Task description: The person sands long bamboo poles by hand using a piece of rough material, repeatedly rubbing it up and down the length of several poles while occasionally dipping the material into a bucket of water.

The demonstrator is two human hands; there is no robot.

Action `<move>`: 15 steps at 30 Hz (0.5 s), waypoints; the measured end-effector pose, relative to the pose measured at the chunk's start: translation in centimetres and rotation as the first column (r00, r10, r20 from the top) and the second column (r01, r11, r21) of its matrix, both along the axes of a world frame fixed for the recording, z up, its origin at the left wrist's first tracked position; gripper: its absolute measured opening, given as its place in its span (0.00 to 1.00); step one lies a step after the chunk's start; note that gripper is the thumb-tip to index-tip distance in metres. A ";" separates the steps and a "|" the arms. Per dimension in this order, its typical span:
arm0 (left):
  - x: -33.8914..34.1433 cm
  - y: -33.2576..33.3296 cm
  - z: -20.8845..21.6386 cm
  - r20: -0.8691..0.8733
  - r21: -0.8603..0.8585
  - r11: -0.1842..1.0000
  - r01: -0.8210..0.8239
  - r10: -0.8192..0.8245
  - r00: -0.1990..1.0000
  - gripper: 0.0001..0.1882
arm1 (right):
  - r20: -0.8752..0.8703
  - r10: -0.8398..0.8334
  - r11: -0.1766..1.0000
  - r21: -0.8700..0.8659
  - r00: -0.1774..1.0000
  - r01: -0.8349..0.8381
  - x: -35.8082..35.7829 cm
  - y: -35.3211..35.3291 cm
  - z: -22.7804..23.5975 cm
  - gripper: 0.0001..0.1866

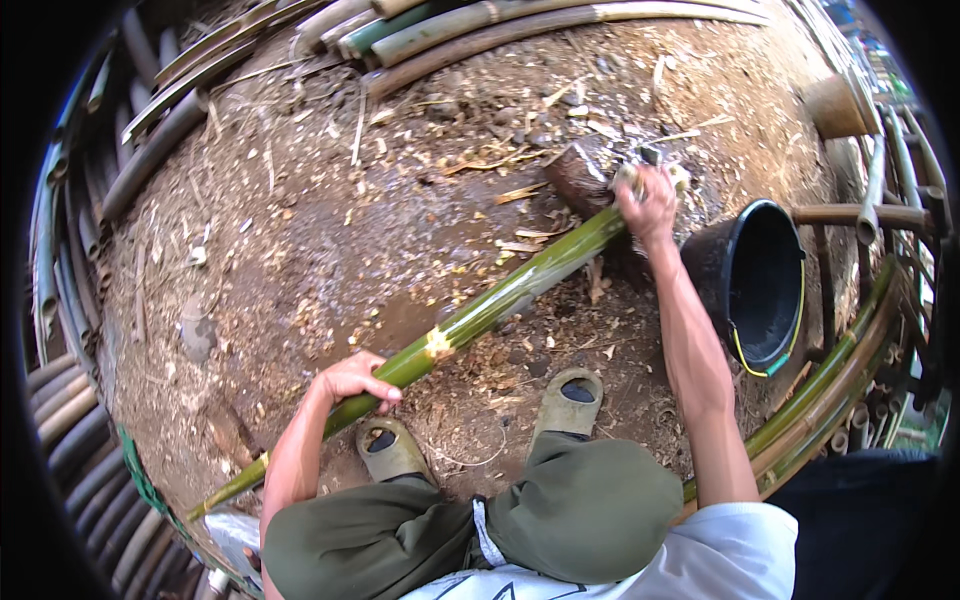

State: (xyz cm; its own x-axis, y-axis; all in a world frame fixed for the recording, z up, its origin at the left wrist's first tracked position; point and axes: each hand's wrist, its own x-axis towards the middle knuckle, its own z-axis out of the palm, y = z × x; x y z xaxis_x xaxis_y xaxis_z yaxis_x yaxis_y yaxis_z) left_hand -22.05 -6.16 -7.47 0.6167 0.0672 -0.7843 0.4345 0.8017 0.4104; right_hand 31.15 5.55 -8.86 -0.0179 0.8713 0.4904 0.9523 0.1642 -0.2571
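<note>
A long green bamboo pole [490,312] slants across from the lower left to the upper right, its skin wet and shiny. Near its middle is a node with a pale, scraped ring. My left hand [358,380] is closed round the pole below that node, thumb on the near side. At the far end my right hand [650,203] is closed on a pale, wet-looking wad, perhaps a rag, pressed against the pole. A short brown log [578,182] lies under that end; my right hand hides part of the contact.
A black bucket [765,285] with a yellow-green handle stands right of my right forearm. Bamboo poles are stacked at the back [480,38], along the left and at the right. Wood chips litter the damp dirt [300,250]. My sandalled feet [566,405] are below the pole.
</note>
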 end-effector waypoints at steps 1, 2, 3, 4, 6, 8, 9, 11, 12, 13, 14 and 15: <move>-0.6 0.0 -0.2 -0.090 0.146 0.982 0.120 -0.108 0.990 0.26 | 0.012 0.067 0.996 0.050 0.998 -0.068 -4.0 -1.7 0.3 0.14; 0.1 0.1 0.2 -0.128 0.365 0.915 0.173 -0.134 0.983 0.29 | 0.133 0.090 0.985 0.134 0.987 -0.108 -8.0 -4.0 0.1 0.10; 0.5 0.3 0.9 -0.174 0.573 0.789 0.222 -0.148 0.974 0.31 | 0.029 0.169 0.985 -0.025 0.985 -0.168 -12.8 -7.0 -0.8 0.06; -0.3 -0.5 1.2 -0.266 0.551 0.801 0.234 -0.097 0.959 0.38 | -0.100 0.298 0.947 0.152 0.949 -0.282 -19.7 -8.6 2.5 0.05; 3.3 -1.0 3.9 -0.437 0.638 0.702 0.316 -0.007 0.899 0.39 | -0.282 0.393 0.915 0.030 0.875 -0.402 -26.1 -12.9 2.8 0.04; 2.9 -5.8 3.7 -0.555 0.800 0.369 0.473 0.156 0.817 0.40 | -0.306 0.543 0.823 0.012 0.782 -0.568 -29.5 -15.1 2.9 0.10; 3.5 -7.9 3.4 -0.593 0.805 0.119 0.581 0.188 0.783 0.39 | -0.302 0.550 0.823 0.037 0.779 -0.567 -28.9 -15.0 2.5 0.11; 3.9 -9.2 3.7 -0.602 0.774 -0.019 0.633 0.289 0.744 0.40 | -0.298 0.568 0.817 0.091 0.767 -0.569 -25.5 -13.8 1.0 0.13; 3.0 -9.7 2.6 -0.614 0.757 -0.015 0.653 0.327 0.719 0.38 | -0.213 0.548 0.836 0.121 0.809 -0.535 -22.5 -12.4 0.6 0.13; 3.1 -9.0 2.4 -0.611 0.762 0.005 0.647 0.334 0.717 0.36 | -0.170 0.465 0.885 0.105 0.869 -0.453 -19.0 -10.2 0.8 0.12; 3.5 -8.4 2.5 -0.614 0.769 0.033 0.638 0.311 0.725 0.35 | 0.048 0.382 0.921 0.065 0.923 -0.384 -13.5 -7.8 -0.5 0.10; 3.6 -8.4 2.3 -0.614 0.780 0.067 0.623 0.276 0.739 0.33 | 0.054 0.282 0.958 0.044 0.958 -0.285 -8.5 -6.1 -0.2 0.10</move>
